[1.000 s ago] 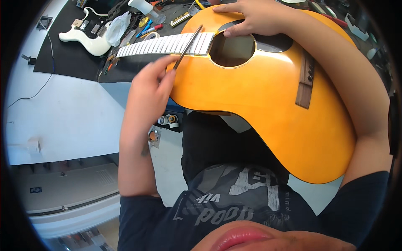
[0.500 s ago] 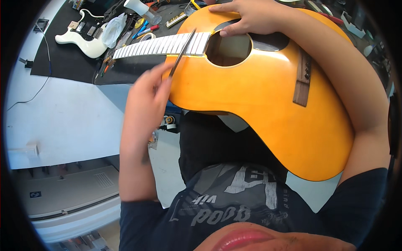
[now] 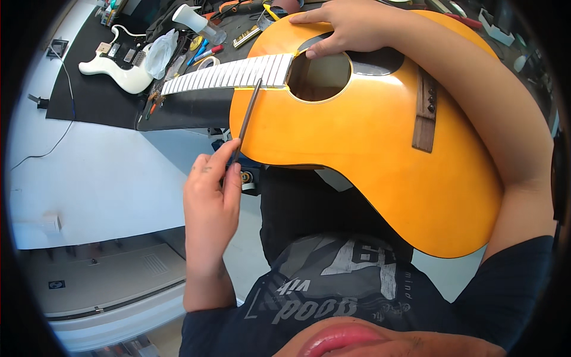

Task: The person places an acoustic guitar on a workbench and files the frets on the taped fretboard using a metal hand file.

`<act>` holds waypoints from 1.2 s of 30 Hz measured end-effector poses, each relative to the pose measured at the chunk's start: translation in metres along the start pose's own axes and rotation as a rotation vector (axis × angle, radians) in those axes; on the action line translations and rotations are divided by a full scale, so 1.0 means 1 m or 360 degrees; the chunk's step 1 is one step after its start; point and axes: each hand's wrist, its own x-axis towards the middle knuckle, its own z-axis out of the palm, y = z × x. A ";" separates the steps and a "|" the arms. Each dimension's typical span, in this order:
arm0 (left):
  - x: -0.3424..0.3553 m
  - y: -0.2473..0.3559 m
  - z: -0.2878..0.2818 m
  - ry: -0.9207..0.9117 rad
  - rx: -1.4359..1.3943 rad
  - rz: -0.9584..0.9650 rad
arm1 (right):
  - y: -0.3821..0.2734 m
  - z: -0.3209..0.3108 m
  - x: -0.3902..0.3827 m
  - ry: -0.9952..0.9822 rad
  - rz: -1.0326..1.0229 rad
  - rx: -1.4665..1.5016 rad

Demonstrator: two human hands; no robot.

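An orange-yellow acoustic guitar (image 3: 357, 143) lies across my lap, its top facing up and its neck reaching left over the bench. White strips with lines across them cover the fretboard (image 3: 238, 71), and yellow tape borders its body end. My left hand (image 3: 213, 193) is closed round one end of a slim dark file (image 3: 248, 116); the file's tip reaches the fretboard's near edge, though contact cannot be made out. Fingers spread, my right hand (image 3: 354, 30) rests flat on the top beside the sound hole (image 3: 321, 77). The dark bridge (image 3: 424, 125) carries no strings.
On the black bench mat (image 3: 89, 98) lie a white electric guitar body (image 3: 131, 77), a clear plastic bag (image 3: 162, 55), a tape roll (image 3: 208, 62), a red marker (image 3: 211, 52) and a white-topped bottle (image 3: 199, 24). Below left stands a pale case (image 3: 113, 276).
My left hand has drawn back toward me, bringing the file's tip from the fretboard's far side to its near edge. My right hand stays in place on the guitar top.
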 end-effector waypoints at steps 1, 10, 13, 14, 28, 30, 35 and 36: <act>0.003 0.006 0.001 0.0024 0.0065 -0.0017 | 0.003 0.000 -0.001 0.0007 -0.0066 0.0036; 0.021 0.019 0.001 0.0030 0.0040 -0.0026 | 0.005 -0.001 -0.003 0.0002 -0.0072 0.0049; 0.009 0.020 -0.001 -0.0030 0.0058 -0.0225 | 0.004 0.006 0.005 0.0013 -0.0078 0.0025; 0.030 0.020 0.003 -0.0009 0.0023 -0.0188 | 0.007 0.007 0.006 0.0056 -0.0111 0.0039; 0.070 0.018 0.002 -0.0046 -0.0203 -0.0240 | -0.002 -0.009 -0.002 -0.0017 -0.0155 0.0093; 0.069 0.014 0.003 -0.0095 -0.0229 -0.0229 | 0.002 -0.010 -0.004 -0.0049 -0.0118 0.0073; 0.007 -0.014 0.006 0.0045 -0.0123 0.0021 | 0.002 -0.003 0.001 -0.0013 -0.0099 0.0074; 0.002 -0.011 0.007 0.0064 -0.0125 0.0017 | 0.003 0.000 0.004 -0.0024 -0.0115 0.0068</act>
